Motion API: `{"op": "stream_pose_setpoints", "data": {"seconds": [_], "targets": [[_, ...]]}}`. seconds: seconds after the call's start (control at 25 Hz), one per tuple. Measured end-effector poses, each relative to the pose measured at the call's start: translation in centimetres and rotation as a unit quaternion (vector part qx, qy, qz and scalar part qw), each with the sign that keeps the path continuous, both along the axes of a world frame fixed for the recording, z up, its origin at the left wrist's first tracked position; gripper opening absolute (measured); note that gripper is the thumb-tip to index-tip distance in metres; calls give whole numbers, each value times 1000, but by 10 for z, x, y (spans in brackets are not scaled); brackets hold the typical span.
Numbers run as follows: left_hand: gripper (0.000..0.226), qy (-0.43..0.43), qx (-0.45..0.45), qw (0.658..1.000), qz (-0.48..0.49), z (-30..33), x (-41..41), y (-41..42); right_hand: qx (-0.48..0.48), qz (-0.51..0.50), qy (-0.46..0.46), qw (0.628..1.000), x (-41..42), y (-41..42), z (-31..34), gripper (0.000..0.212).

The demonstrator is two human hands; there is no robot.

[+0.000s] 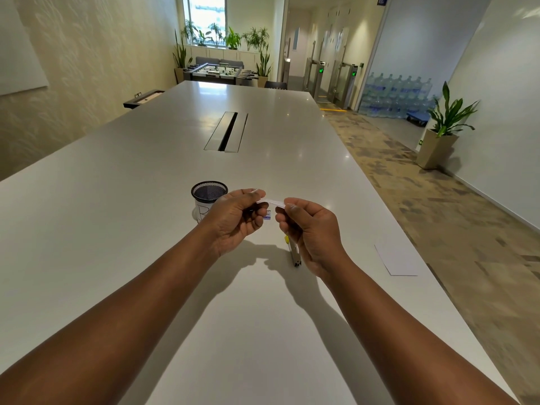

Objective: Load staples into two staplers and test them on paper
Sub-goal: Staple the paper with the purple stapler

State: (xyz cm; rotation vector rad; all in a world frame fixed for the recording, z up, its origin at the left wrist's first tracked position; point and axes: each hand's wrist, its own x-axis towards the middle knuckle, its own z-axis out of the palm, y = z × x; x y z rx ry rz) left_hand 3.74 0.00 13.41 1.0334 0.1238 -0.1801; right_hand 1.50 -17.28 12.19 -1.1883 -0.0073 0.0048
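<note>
Above the white table (146,229), my left hand (238,219) and my right hand (306,229) each pinch one end of a thin pale strip (273,202), most likely a strip of staples, held level between them. A small white and blue box (267,216) shows just behind my left fingers, partly hidden. An opened stapler with a yellow part (293,251) lies on the table under my right hand, mostly covered by it. A sheet of white paper (399,260) lies at the table's right edge. I see no other stapler.
A black mesh cup (209,192) with a white label stands just beyond my left hand. A cable slot (226,133) is set in the table's middle. The right table edge drops to a carpeted floor with a potted plant (444,124).
</note>
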Motion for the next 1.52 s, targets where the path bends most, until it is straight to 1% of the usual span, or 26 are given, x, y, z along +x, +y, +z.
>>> {"op": "stream_pose_setpoints", "data": {"seconds": [0.2, 0.52, 0.84, 1.08, 1.16, 1.4, 1.52], "targets": [[9, 6, 9, 1000, -3, -1, -3, 0, 6, -14, -17, 1000, -1, 2, 4, 12], [11, 22, 9, 1000, 0, -3, -5, -2, 2, -7, -27, 1000, -3, 2, 5, 15], [12, 8, 13, 1000, 12, -2, -6, -2, 8, -9, -21, 1000, -4, 1, 5, 12], [15, -61, 100, 992, 49, -4, -5, -4, 13, -20, 1, 1000, -3, 2, 1, 11], [15, -68, 110, 990, 49, -5, -6, -4, 18, -18, 7, 1000, -3, 1, 0, 11], [14, -16, 43, 998, 42, -5, -6, -6, 37, -15, 13, 999, -4, 1, 1, 11], [14, -4, 32, 999, 36, -6, -7, -6, 39, -16, 7, 999, -5, 2, 4, 11]]}}
